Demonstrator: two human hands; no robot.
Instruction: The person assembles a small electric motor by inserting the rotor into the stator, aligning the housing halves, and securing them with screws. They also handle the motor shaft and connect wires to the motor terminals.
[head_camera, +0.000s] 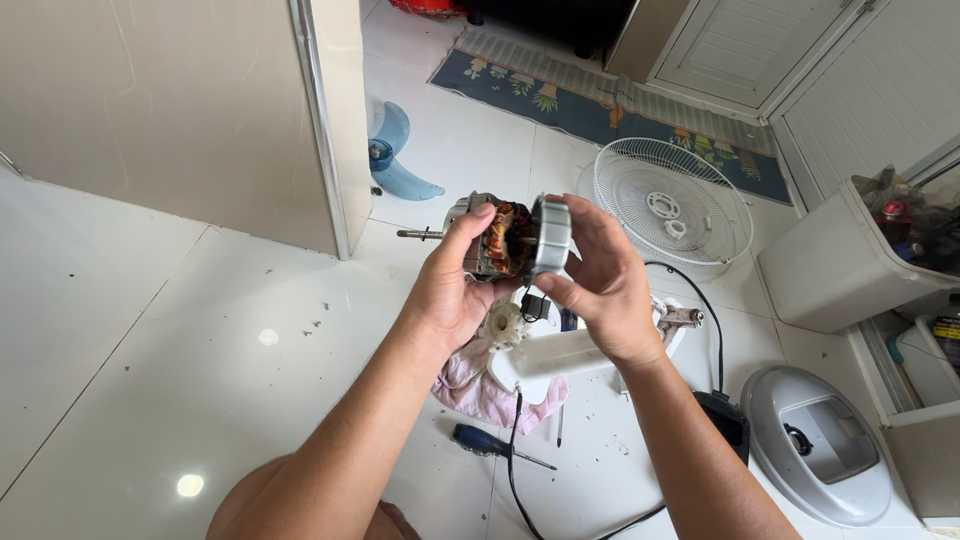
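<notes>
Both hands hold a fan motor (505, 240) up in front of me, above the floor. It has copper windings, a metal frame and a shaft sticking out to the left. My left hand (452, 290) grips its left side from below. My right hand (600, 280) holds the grey round end cap (551, 235) on its right side. Below the hands lie the white fan housing (560, 355) and a pink cloth (470, 390).
A blue-handled screwdriver (490, 443) lies on the white tiled floor beside a black cable (515, 470). A white wire fan guard (670, 205), blue fan blade (395, 160), grey round base (815, 440), white bin (850, 265) and patterned mat (600, 100) surround me. A wall corner (335, 130) stands at left.
</notes>
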